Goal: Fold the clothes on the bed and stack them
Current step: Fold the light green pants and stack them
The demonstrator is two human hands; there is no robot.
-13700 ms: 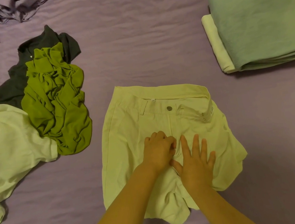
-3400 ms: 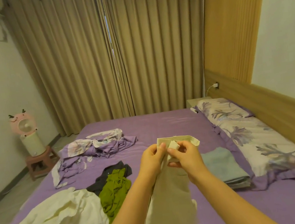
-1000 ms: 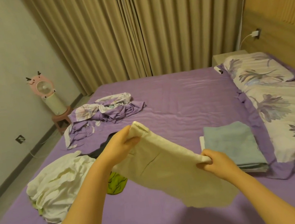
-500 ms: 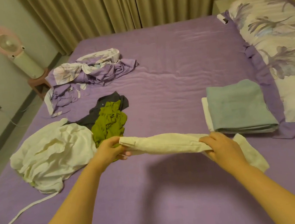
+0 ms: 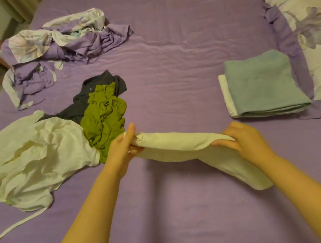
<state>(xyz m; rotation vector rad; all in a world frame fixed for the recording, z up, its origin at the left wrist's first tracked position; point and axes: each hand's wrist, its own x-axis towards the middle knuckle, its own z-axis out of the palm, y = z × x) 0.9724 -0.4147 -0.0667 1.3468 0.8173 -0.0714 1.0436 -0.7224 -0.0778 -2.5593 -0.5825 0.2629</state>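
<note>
1. The pale cream folded cotton garment [image 5: 181,145] hangs in the air above the near middle of the purple-sheeted bed [image 5: 175,43], stretched between both hands, with its right end drooping down toward the sheet.
2. The left hand [image 5: 123,148] pinches the garment's left end, thumb on top and fingers curled underneath.
3. The right hand [image 5: 242,140] grips the garment further right, fingers wrapped round its folded edge.
4. Far right lies a stack of folded clothes, a grey-green piece [image 5: 262,84] on top of a cream one.
5. On the left lie a crumpled olive-green top [image 5: 103,117], a dark garment [image 5: 97,87] and a rumpled white cloth [image 5: 30,156].
6. Far left is a bunched floral purple sheet [image 5: 62,44]; a floral pillow [image 5: 308,7] lies far right.
</note>
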